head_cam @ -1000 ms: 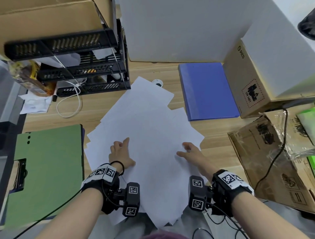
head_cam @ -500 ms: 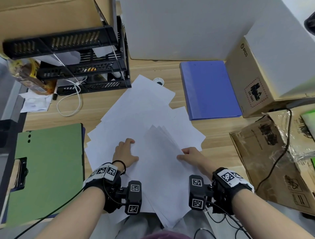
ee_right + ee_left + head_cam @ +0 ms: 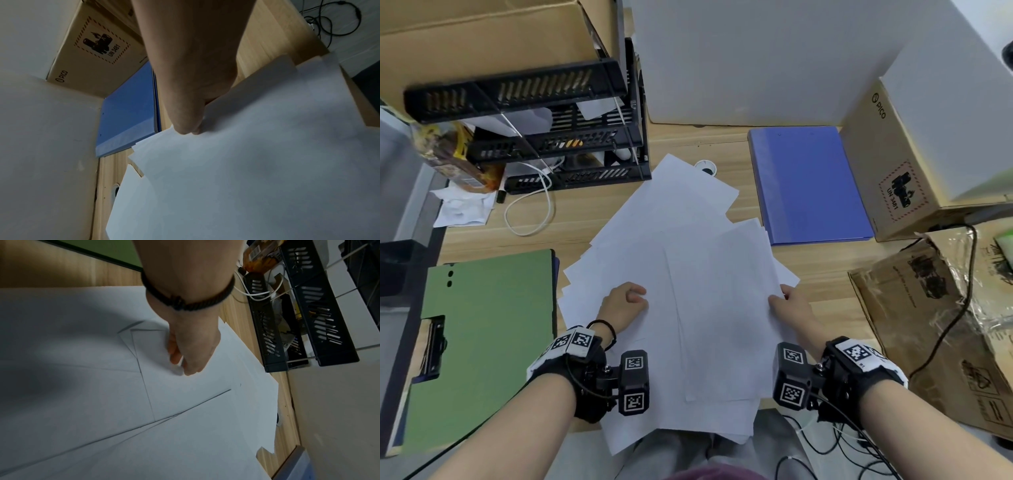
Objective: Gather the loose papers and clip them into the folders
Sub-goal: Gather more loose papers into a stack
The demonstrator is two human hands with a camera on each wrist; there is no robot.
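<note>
Several loose white papers (image 3: 688,260) lie fanned across the wooden desk. My right hand (image 3: 780,297) pinches the right edge of a few top sheets, thumb on top, and holds that edge slightly raised; the right wrist view shows the same grip (image 3: 190,131) on the papers (image 3: 257,162). My left hand (image 3: 631,297) sits curled on the left part of the pile. In the left wrist view its thumb and fingers (image 3: 182,365) pinch a sheet beside a lifted corner of the papers (image 3: 195,426). A green folder (image 3: 486,342) lies left, a closed blue folder (image 3: 808,185) at the back right.
Black stacked trays (image 3: 558,140) and a white cable (image 3: 530,222) stand at the back left. A cardboard box (image 3: 890,178) and a plastic-wrapped brown box (image 3: 928,325) with a black cable line the right side. A large white box (image 3: 756,61) closes the back.
My right hand has taken hold of some top sheets and swung them to the right over the pile. My left hand's fingers have curled from spread to bunched on the paper.
</note>
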